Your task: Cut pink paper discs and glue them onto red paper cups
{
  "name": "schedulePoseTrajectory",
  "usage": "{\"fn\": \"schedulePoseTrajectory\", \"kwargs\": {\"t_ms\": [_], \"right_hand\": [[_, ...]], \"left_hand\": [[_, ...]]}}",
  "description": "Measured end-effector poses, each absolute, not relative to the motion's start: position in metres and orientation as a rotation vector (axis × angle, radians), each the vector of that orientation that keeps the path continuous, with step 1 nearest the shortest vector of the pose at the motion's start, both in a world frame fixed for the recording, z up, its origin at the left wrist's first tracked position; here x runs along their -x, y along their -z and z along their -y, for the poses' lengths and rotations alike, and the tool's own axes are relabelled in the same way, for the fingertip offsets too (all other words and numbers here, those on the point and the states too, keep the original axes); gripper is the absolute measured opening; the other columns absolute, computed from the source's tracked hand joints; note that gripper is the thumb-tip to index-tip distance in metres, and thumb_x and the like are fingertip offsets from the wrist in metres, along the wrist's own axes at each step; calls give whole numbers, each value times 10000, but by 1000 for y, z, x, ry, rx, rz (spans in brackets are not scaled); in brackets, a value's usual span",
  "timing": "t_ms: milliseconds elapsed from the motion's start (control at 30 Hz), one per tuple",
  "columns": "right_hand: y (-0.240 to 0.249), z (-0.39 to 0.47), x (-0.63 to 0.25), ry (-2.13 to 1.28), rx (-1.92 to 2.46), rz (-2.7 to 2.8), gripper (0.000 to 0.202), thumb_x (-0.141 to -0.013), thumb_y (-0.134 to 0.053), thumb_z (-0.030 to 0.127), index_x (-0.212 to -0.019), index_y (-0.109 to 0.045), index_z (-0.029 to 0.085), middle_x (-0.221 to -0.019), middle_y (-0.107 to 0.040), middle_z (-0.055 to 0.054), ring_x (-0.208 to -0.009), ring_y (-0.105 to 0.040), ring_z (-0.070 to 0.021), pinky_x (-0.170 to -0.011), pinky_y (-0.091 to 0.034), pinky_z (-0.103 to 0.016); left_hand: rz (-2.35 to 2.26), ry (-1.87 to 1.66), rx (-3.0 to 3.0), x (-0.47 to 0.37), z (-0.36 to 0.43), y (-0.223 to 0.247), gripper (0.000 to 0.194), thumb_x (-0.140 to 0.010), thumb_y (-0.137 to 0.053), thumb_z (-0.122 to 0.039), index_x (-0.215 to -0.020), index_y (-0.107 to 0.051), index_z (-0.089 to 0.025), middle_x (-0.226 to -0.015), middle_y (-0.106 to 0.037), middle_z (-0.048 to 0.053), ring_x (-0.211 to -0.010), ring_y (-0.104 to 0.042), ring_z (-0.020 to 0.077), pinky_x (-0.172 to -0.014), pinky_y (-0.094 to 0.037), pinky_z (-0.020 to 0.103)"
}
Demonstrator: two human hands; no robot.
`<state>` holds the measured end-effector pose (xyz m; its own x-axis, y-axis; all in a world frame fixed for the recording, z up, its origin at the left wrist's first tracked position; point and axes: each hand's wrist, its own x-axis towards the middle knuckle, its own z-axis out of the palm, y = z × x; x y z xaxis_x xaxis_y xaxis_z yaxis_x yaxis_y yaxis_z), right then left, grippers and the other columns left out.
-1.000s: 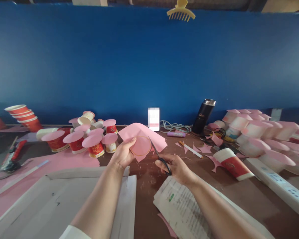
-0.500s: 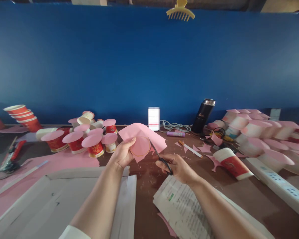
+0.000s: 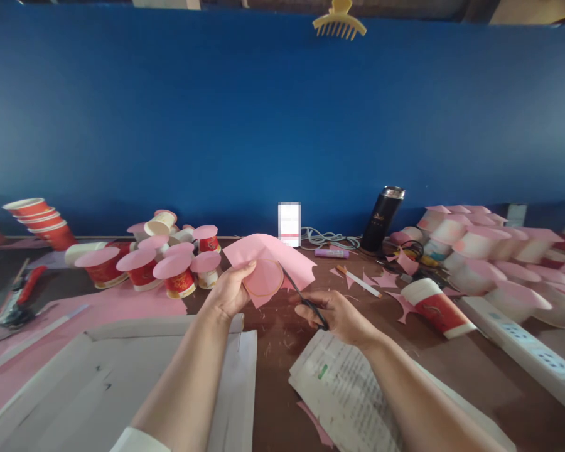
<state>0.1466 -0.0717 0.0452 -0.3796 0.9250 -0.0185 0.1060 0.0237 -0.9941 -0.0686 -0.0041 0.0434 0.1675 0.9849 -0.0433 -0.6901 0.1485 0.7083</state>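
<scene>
My left hand (image 3: 230,289) pinches a sheet of pink paper (image 3: 263,251) by its left side, thumb on top. A round outline in a brownish line shows on the near part of the paper. In my right hand (image 3: 332,314) is a pair of scissors (image 3: 314,307) with dark handles, my fingers wrapped around them. The blades reach up and left to the right edge of the circle, against the paper. Both hands are above the brown table (image 3: 275,389).
Red paper cups with pink discs (image 3: 172,267) stand left, pink-topped white cups (image 3: 480,248) right. A black flask (image 3: 382,216), a phone (image 3: 289,223) and a purple glue stick (image 3: 332,253) are behind. Printed sheets (image 3: 339,376), paper scraps (image 3: 385,279) and a power strip (image 3: 522,345) lie nearer.
The view has shifted very slightly. Both hands, the pink paper and the scissors stay in almost the same place, the blades still at the circle's right edge.
</scene>
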Motion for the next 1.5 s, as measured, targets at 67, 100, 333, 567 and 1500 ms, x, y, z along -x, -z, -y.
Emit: {"fn": "schedulePoseTrajectory", "kwargs": {"t_ms": [67, 100, 333, 567, 1500], "right_hand": [[-45, 71, -147, -1435, 1076, 1585, 476, -720, -715, 484, -1034, -690, 126, -586, -433, 42, -523, -366, -69, -501, -294, -236], [-45, 71, -148, -1430, 1077, 1591, 477, -722, -714, 483, -1037, -689, 126, -588, -436, 41, -526, -372, -70, -501, -297, -235], [-45, 71, -150, -1402, 1113, 1619, 471, -722, -713, 481, -1036, -695, 130, -603, -468, 28, -534, -398, -76, -501, -304, -235], [-53, 73, -151, -1367, 1153, 1674, 471, -739, -683, 505, -987, -696, 105, -584, -465, 25, -539, -395, -79, -505, -305, -235], [-45, 70, -145, -1378, 1110, 1628, 431, -725, -693, 510, -899, -680, 116, -595, -426, 37, -531, -391, -76, -509, -310, -235]], "left_hand": [[-583, -1300, -620, 69, 4, -44, 254, -775, -617, -79, -1024, -661, -52, -913, -730, 154, -891, -697, 249, -891, -538, 367], [-585, -1298, -619, 69, 4, -44, 253, -775, -615, -77, -1023, -661, -53, -910, -730, 154, -887, -698, 249, -889, -539, 368], [-587, -1287, -628, 69, 4, -43, 229, -775, -608, -75, -996, -667, -57, -906, -732, 153, -883, -699, 245, -890, -538, 368], [-595, -1267, -657, 70, 4, -41, 164, -782, -603, -83, -927, -677, -59, -890, -731, 149, -847, -704, 228, -877, -541, 344], [-574, -1329, -595, 66, 10, -51, 280, -786, -615, -99, -1063, -631, -63, -910, -731, 122, -908, -687, 231, -895, -531, 358]]}}
